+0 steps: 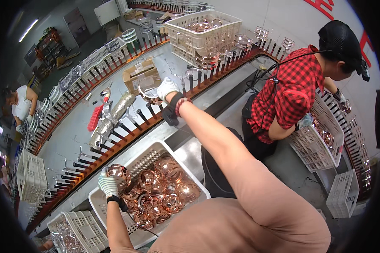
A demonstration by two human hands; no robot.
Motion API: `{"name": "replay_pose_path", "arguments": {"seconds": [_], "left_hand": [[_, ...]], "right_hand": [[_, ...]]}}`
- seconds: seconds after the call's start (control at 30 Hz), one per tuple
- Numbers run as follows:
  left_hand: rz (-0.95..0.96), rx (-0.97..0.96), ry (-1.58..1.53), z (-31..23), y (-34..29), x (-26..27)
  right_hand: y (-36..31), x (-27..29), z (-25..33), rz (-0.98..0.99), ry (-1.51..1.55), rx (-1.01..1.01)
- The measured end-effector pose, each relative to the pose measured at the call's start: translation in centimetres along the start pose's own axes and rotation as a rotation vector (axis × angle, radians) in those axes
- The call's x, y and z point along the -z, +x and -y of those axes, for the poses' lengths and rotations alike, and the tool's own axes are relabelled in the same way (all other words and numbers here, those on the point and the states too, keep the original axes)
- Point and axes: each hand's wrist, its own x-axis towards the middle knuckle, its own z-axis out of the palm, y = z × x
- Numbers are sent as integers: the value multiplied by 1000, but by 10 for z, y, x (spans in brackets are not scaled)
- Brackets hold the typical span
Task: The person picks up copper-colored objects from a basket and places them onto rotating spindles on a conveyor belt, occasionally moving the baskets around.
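My left hand (107, 184), in a striped work glove, is closed on a shiny copper-coloured metal ring (121, 176) at the left rim of a white plastic crate (96, 201). Many similar copper-coloured rings (156, 198) lie heaped inside that crate. Stretched far forward over the row of black pegs, my right hand (167, 87), also gloved, has its fingers closed at the edge of another shiny ring (149, 97). The glove hides part of its grip. Just beyond this ring stands an open cardboard box (142, 76).
Black upright pegs (140, 114) line the conveyor's orange-brown edge. A red brush (95, 118) and a foil-wrapped bundle (121, 104) lie past them. Another full crate (202, 40) stands farther back. A co-worker in a checked shirt (289, 90) works close on the right; another person (24, 103) is far left.
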Motion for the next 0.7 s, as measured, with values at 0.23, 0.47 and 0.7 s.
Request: {"name": "replay_pose_path", "arguments": {"seconds": [0.23,0.47,0.7], "left_hand": [[138,37,-26,-60,3,8],[47,48,145,-44,4,8],[165,124,-136,-62,2,22]], "right_hand": [[-57,89,22,-656,490,970],[25,132,-63,-715,800,290],[47,97,-93,-355,267,-236]]}}
